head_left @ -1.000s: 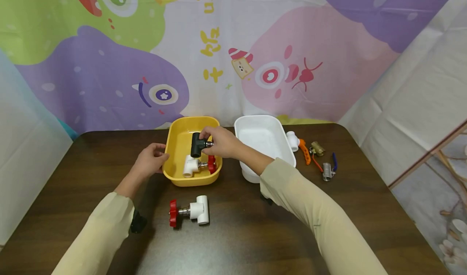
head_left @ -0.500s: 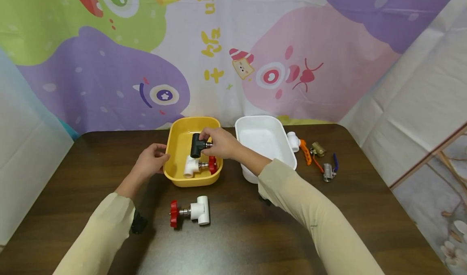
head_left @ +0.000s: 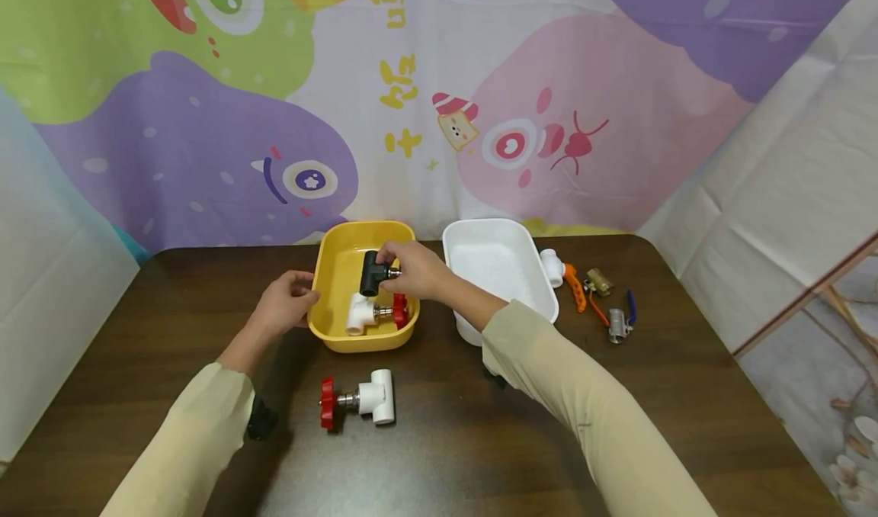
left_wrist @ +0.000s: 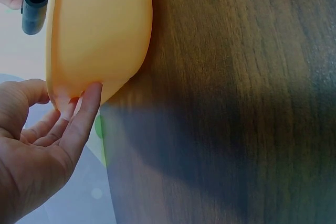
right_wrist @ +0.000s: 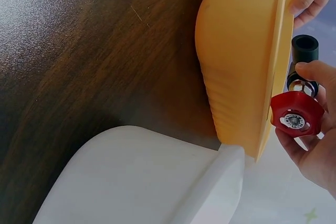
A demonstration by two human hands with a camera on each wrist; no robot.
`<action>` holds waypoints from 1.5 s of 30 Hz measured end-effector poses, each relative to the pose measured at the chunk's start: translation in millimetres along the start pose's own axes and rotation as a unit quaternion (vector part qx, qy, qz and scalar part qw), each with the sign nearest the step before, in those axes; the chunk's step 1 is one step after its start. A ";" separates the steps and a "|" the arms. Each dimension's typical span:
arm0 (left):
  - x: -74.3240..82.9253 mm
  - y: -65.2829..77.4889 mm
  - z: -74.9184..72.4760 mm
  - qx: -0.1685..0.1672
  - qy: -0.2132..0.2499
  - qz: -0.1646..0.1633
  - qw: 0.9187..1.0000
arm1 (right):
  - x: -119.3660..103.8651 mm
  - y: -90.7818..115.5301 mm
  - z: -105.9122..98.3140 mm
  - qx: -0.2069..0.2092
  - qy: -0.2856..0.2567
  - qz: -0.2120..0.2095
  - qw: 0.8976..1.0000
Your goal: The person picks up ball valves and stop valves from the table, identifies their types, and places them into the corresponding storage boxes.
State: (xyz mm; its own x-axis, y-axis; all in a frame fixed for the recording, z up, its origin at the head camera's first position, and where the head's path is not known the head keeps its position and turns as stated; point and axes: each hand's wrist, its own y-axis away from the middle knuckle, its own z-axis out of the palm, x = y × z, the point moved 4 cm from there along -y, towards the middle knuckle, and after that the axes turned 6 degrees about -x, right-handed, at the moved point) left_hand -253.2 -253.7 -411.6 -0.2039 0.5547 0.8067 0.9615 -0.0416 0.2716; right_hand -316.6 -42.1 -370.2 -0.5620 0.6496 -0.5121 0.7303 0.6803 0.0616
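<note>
My right hand point(head_left: 414, 269) holds a black valve point(head_left: 372, 274) over the yellow basin point(head_left: 329, 252). The right wrist view shows the valve's red handwheel point(right_wrist: 297, 114) between my thumb and fingers, with the black pipe tee point(right_wrist: 304, 48) beyond it. Inside the basin, below the black valve, lies a white valve point(head_left: 360, 313) with a red handwheel. My left hand point(head_left: 281, 303) grips the basin's left rim; in the left wrist view the thumb is at the rim and the fingers are against the outer wall point(left_wrist: 105, 35).
Another white valve with a red handwheel point(head_left: 373, 396) lies on the table point(head_left: 480, 456) in front of the basin. To the right stands a white basin point(head_left: 494, 261). Beside it are a white valve with an orange lever point(head_left: 572, 284), a brass valve point(head_left: 598, 280) and a blue-handled metal valve point(head_left: 616, 325).
</note>
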 end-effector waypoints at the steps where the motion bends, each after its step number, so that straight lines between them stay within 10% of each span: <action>1: 0.2 0.0 -0.1 0.000 0.000 0.001 1.000 | 0.6 -0.3 0.0 0.000 0.001 0.001 1.000; 45: -0.6 0.8 0.3 0.002 0.003 -0.001 1.000 | 9.1 -9.1 12.5 0.015 0.012 0.029 0.999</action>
State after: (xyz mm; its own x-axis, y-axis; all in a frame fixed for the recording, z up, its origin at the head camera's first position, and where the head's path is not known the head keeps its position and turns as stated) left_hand -252.3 -253.8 -412.1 -0.2075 0.5506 0.8086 0.9616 -0.0370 0.2720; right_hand -323.5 -46.6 -386.2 -0.5275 0.6960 -0.4871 0.7727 0.6314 0.0654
